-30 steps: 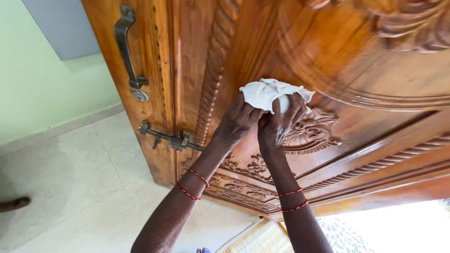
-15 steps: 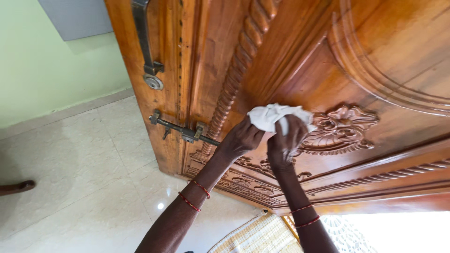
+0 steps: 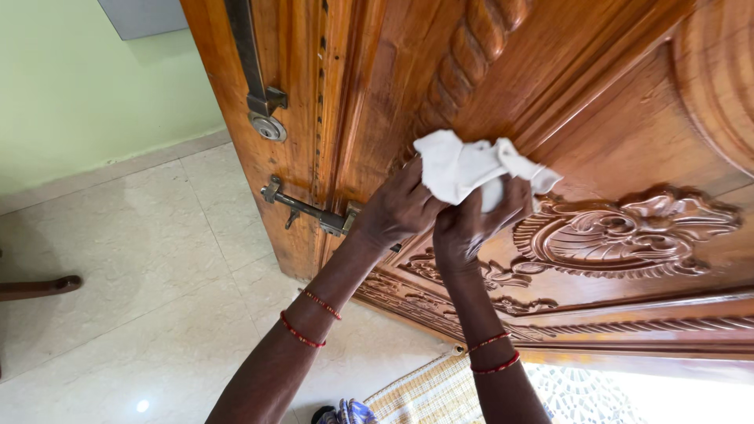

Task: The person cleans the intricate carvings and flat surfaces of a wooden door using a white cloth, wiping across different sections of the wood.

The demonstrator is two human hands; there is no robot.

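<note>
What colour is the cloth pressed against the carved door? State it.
White. The crumpled cloth shows plainly in the head view, gripped by the left hand and right hand.

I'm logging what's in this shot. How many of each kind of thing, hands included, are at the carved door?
Bare hands: 2, left hand, right hand
Crumpled white cloth: 1
Carved brown wooden door: 1
Dark metal sliding bolt: 1
Dark metal pull handle: 1
Total: 6

My left hand (image 3: 397,210) and right hand (image 3: 470,224) have carried the white cloth (image 3: 463,167) from the smooth panel down beside the carved floral ornament (image 3: 628,233), now nearer to me.
</note>
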